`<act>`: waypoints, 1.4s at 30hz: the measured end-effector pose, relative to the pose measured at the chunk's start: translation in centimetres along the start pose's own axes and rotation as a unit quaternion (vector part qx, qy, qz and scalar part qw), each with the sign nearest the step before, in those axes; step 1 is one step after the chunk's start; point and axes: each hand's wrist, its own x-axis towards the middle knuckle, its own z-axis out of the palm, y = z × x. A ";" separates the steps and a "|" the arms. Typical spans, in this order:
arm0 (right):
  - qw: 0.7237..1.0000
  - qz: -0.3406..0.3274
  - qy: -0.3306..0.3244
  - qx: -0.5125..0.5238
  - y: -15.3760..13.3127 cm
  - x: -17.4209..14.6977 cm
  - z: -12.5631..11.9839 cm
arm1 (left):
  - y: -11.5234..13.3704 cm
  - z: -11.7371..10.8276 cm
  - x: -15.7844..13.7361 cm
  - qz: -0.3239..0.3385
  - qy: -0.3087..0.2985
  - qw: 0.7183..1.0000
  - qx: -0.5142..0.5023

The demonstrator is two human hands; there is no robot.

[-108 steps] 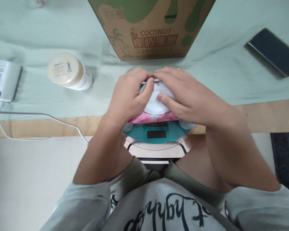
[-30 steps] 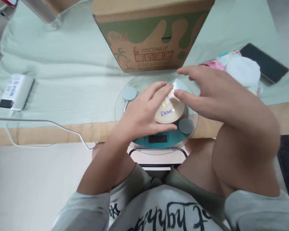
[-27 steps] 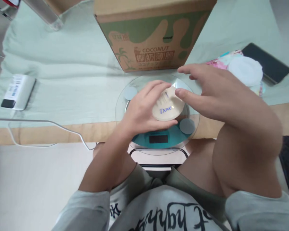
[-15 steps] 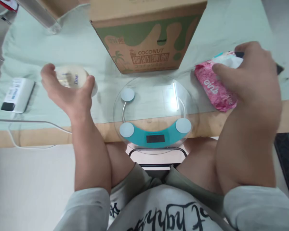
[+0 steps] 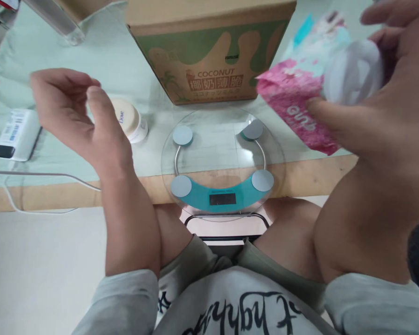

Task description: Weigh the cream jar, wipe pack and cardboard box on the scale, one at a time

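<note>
My right hand (image 5: 387,97) grips a pink and pale-blue wipes packet (image 5: 296,93) with a white plastic lid. The packet is tilted in the air to the right of a round glass bathroom scale (image 5: 223,156), which has a teal display strip. My left hand (image 5: 80,118) is raised at the left, its fingers loosely curled and the thumb a little apart from them, holding nothing. Just behind it to the right stands a white Dove jar (image 5: 127,118) with a cream lid, partly hidden by the thumb.
A cardboard box (image 5: 212,60) with green print stands directly behind the scale. A white power bank (image 5: 17,135) lies at the far left, with a white cable (image 5: 49,174) running near it. The scale overhangs the wooden table edge (image 5: 310,177).
My right hand has lifted the wipes packet off the table and tilted it. My left hand has come away from the Dove jar, leaving it on the cloth, and its fingers have drawn in.
</note>
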 end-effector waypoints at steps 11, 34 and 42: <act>0.908 -0.301 -0.276 0.097 -8.7 -3.0 6.5 | 8.2 4.7 -3.0 -0.081 -0.151 0.978 -0.119; 0.934 -0.239 -0.256 0.070 -8.5 -3.4 5.9 | 7.5 5.6 -3.0 -0.042 0.049 0.996 -0.061; 0.990 -0.076 -0.107 0.046 -3.7 -1.6 -1.6 | 3.5 5.1 -2.3 -0.042 0.078 0.996 -0.034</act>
